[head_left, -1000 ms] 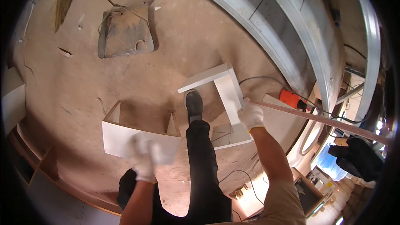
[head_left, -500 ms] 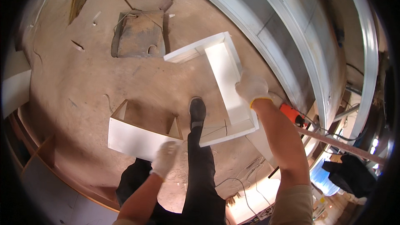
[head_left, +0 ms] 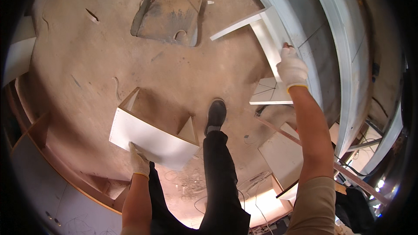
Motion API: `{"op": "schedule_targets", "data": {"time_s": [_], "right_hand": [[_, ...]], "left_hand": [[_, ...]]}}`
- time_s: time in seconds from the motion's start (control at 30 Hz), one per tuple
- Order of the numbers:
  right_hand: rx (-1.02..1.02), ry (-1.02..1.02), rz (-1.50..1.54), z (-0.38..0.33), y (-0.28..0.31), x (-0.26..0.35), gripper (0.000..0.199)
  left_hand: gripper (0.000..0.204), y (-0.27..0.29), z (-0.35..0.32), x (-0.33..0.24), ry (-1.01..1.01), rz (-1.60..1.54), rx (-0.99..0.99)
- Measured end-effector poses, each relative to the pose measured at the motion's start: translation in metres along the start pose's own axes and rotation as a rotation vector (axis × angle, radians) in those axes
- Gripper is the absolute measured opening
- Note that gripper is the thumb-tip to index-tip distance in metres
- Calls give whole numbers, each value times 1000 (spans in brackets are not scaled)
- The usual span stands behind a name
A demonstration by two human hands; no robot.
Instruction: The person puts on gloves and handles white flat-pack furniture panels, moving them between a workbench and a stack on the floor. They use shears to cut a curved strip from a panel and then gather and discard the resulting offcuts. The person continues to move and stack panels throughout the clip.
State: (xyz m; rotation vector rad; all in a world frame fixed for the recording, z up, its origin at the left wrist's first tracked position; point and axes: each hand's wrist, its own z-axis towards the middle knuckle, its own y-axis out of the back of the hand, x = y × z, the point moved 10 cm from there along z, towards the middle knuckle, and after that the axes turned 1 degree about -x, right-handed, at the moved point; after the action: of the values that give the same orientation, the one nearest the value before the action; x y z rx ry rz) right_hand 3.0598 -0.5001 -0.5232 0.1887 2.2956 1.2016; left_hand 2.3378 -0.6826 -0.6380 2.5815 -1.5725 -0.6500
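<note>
The person's right hand, white-gloved, has its fingers pinching the long side of a white three-sided frame, over on the far right, close to the pale metal beams. On the near left, the left hand, gloved too, lays a finger on the white face of an open box; I can't tell whether the rest grip it. That box sits on the dusty floor, left of a dark shoe. A grimy dustpan lies beyond, on the far side.
</note>
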Motion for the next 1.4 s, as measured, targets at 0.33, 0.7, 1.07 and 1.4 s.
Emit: {"op": "schedule_targets", "data": {"time_s": [0.33, 0.7, 1.07, 1.4], "right_hand": [[-474, 505, 113, -87, -23, 144, 57], [-379, 195, -169, -3, -37, 81, 86], [-135, 6, 1173, -226, -107, 92, 58], [614, -818, 3031, -364, -167, 27, 87]], "left_hand": [[71, -32, 12, -4, -79, -266, 370], [55, -19, 43, 3, -26, -253, 525], [68, -151, -61, 19, -66, -226, 698], [70, -253, -206, 44, 104, -202, 967]]}}
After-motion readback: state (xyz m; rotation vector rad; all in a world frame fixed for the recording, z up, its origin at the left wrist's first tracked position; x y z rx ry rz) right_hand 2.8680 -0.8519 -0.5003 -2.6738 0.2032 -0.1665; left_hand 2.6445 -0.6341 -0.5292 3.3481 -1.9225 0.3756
